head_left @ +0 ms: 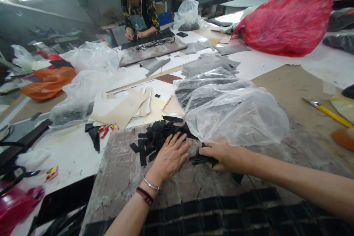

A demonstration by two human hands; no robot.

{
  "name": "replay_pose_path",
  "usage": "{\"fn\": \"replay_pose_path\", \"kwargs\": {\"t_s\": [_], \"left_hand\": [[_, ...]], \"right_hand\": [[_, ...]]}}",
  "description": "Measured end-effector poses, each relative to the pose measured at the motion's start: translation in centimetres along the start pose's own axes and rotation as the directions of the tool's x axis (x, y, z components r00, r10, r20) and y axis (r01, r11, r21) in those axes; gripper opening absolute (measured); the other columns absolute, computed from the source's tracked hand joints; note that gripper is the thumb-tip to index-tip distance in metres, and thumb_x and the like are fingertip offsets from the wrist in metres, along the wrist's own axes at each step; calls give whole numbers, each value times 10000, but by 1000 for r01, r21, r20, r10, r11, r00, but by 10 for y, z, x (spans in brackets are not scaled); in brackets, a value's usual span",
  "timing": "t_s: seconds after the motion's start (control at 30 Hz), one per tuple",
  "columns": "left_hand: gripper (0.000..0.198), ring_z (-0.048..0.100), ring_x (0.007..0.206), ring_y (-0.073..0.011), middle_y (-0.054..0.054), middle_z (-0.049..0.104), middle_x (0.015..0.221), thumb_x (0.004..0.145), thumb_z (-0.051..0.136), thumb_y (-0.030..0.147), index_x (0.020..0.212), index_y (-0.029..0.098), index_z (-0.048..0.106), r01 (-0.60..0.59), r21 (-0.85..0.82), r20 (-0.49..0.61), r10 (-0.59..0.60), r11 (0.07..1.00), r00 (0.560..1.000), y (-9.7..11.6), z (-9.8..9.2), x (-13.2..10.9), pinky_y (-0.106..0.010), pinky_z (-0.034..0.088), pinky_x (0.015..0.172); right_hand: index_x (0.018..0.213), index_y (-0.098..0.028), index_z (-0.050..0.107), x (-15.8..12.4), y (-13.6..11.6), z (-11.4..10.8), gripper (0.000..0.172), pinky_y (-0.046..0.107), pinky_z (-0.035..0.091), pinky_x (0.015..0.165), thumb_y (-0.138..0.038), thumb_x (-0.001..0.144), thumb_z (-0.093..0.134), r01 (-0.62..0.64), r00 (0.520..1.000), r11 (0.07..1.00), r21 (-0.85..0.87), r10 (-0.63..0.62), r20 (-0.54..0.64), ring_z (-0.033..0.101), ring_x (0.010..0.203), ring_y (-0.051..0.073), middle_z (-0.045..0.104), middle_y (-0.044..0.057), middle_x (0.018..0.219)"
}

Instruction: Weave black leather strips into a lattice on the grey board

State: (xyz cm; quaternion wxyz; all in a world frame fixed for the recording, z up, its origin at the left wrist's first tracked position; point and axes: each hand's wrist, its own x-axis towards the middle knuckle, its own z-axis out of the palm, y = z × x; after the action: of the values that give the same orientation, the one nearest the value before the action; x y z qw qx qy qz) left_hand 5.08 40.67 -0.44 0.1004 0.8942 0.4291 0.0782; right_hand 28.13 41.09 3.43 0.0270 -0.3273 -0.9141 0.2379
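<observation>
My left hand [172, 156] lies with fingers spread at the edge of a loose heap of black strips [155, 136] on a worn grey-brown board [116, 177]. To its right, my right hand [225, 156] is closed around a small bundle of black strips [201, 158], held low over the board. Just beyond that hand rests a clear plastic bag [235, 114], with dark material showing through its far part. Along the near edge of the board, black pieces [210, 210] lie in rows, partly covered by my forearms.
Across the table a co-worker [141, 14] bends over another board with black strips. A red plastic bag [287, 24] stands at the back right. A yellow-handled brush [329, 112] lies at right. Cream scraps [118, 107] and an orange bag [51, 83] are at left.
</observation>
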Motion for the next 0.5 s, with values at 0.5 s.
{"fn": "replay_pose_path", "kwargs": {"t_s": [0.5], "left_hand": [[316,527,1147,-217,-140,601,1190,897,404,272,1077,125,619,169,-183,-285,-217,968,933,-24,-26,-33,-399,435,990]], "right_hand": [[1218,-167,514,7,-22,0,658,424,444,826,-566,712,648,-8,998,1000,-22,6,-59,528,1007,306,473,181,1226]]}}
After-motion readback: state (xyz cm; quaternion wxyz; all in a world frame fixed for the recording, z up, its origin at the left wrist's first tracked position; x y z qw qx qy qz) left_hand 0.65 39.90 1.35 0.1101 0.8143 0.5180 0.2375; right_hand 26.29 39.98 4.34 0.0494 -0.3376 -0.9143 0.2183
